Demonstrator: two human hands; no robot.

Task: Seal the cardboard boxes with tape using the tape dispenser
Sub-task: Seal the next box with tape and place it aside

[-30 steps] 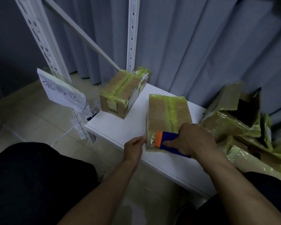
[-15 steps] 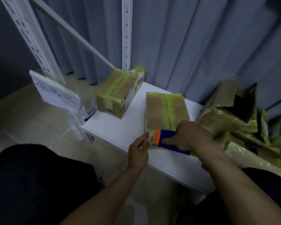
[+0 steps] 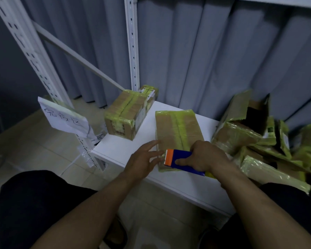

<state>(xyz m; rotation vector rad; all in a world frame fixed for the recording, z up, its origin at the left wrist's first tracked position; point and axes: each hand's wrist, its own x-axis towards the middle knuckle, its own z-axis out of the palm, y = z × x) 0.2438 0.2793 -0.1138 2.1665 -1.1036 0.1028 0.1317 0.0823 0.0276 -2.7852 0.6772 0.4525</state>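
Step in hand, by judgement: ending tape strip at near end of flat box [image 3: 178, 130], which lies on bench [image 3: 118, 150]. Right hand [image 3: 205, 157] grips tape dispenser [image 3: 180, 159], thumb curled on its side, orange end over box's near-left corner. Left hand [image 3: 144, 161] relaxed, fingers [image 3: 151, 145] spread, tips at box edge just beside dispenser. Next move likely calls for pressing tape end down, then tearing it off against dispenser's cutter.

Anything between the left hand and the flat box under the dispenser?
Nothing visible. The left hand, fingers straight, is at the near left edge of the flat box on the white shelf, with no object between them. The right hand grips the tape dispenser on the box's near end, just right of those fingers.
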